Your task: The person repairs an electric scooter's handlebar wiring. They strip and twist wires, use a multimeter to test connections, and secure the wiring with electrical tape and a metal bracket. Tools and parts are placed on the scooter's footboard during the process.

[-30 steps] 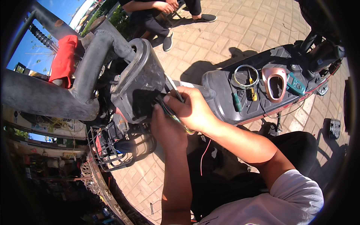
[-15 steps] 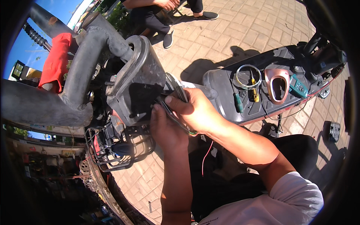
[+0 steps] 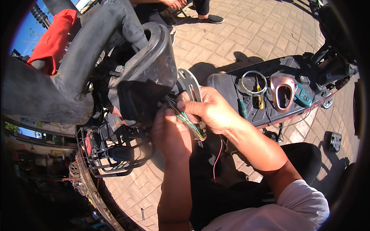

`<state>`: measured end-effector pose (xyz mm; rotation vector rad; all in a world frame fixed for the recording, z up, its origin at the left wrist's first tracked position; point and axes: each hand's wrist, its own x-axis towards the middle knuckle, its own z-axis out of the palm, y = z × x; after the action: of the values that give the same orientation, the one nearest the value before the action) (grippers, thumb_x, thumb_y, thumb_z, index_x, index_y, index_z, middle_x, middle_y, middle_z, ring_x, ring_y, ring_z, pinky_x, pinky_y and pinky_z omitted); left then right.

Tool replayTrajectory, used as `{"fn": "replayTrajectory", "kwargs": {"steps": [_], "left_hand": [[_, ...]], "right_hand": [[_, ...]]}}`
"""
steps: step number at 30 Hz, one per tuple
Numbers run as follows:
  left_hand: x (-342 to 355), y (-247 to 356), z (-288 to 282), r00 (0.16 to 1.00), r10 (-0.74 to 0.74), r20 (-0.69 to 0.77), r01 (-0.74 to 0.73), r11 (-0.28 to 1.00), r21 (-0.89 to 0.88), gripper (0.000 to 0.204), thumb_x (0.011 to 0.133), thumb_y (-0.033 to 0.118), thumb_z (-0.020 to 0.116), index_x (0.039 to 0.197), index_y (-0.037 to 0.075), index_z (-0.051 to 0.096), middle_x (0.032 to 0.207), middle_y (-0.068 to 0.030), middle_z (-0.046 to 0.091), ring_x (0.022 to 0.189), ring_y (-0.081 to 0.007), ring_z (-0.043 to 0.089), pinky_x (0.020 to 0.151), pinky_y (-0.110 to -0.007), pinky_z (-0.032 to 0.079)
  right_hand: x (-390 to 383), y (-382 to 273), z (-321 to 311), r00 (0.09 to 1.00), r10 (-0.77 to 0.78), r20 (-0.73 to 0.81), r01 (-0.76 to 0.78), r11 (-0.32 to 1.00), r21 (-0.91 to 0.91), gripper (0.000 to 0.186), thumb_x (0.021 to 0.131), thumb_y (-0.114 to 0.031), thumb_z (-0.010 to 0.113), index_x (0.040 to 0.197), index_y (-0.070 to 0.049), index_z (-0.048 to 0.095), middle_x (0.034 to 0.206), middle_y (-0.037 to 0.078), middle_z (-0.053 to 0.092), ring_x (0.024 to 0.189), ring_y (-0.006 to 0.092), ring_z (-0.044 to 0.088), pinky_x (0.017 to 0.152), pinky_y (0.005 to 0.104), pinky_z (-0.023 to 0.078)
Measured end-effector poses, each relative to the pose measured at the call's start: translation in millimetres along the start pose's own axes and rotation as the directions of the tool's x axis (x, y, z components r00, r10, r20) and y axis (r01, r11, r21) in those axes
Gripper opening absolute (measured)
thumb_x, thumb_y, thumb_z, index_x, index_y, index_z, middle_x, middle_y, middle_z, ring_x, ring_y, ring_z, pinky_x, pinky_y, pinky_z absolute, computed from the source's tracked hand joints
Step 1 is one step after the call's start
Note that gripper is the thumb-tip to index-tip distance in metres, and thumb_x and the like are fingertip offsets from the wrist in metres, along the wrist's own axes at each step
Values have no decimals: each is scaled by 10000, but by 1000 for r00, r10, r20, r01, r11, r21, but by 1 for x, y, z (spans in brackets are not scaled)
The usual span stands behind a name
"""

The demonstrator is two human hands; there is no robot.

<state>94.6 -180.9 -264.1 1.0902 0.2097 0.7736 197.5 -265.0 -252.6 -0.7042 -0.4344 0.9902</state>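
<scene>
A bundle of thin coloured wires [image 3: 187, 122] comes out at the lower part of a black plastic housing [image 3: 163, 63] and loops down between my hands. My left hand [image 3: 171, 134] is closed on the wires from the left, thumb and fingertips pinching close to the housing. From the right, my right hand [image 3: 212, 109] is closed on the same wires, its thumb pointing toward my left fingertips. A slotted silver metal bracket [image 3: 191, 82] stands up against my right fingers; whether they grip it too is hidden. One loose pink wire [image 3: 219, 159] hangs below.
Thick grey tubes [image 3: 90, 46] and a red cloth [image 3: 56, 36] are at the left, above a black wire basket [image 3: 115, 154]. On the footboard [image 3: 227, 86] lie a metal ring [image 3: 244, 86], screwdrivers, a pink trim piece [image 3: 276, 96] and a teal tool [image 3: 303, 96]. Another person sits beyond.
The silver bracket has turned to show its slotted face. More of the coloured wires show between my hands. The housing and tubes sit higher and nearer in the picture.
</scene>
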Motion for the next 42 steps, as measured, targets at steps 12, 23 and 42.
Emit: {"fn": "replayTrajectory", "kwargs": {"steps": [12, 23, 42], "left_hand": [[0, 8, 12, 989, -103, -110, 92, 991, -96, 251, 1033, 185, 466, 1193, 26, 576, 1165, -67, 619, 1111, -168, 572, 993, -350, 425], [0, -11, 17, 932, 72, -355, 3, 979, 205, 219, 1002, 176, 557, 1068, -28, 604, 964, -52, 630, 865, -118, 590, 767, -279, 501], [-8, -1, 8, 980, 0, -201, 45, 974, 223, 269, 986, 284, 596, 1020, 17, 594, 811, -63, 609, 617, -125, 547, 597, -275, 468]], "right_hand": [[-7, 24, 5, 993, -97, -69, 89, 989, -116, 154, 980, -134, 585, 931, 1, 640, 816, 41, 668, 753, 72, 598, 653, 234, 493], [-4, 52, 9, 856, -503, -123, 300, 674, -675, 96, 930, -81, 614, 968, 3, 639, 869, 69, 661, 828, 120, 576, 768, 295, 487], [-43, -34, 12, 789, -581, -199, 532, 808, -252, 500, 1058, -372, 375, 862, 25, 607, 750, 70, 641, 625, 116, 569, 572, 248, 450]]}}
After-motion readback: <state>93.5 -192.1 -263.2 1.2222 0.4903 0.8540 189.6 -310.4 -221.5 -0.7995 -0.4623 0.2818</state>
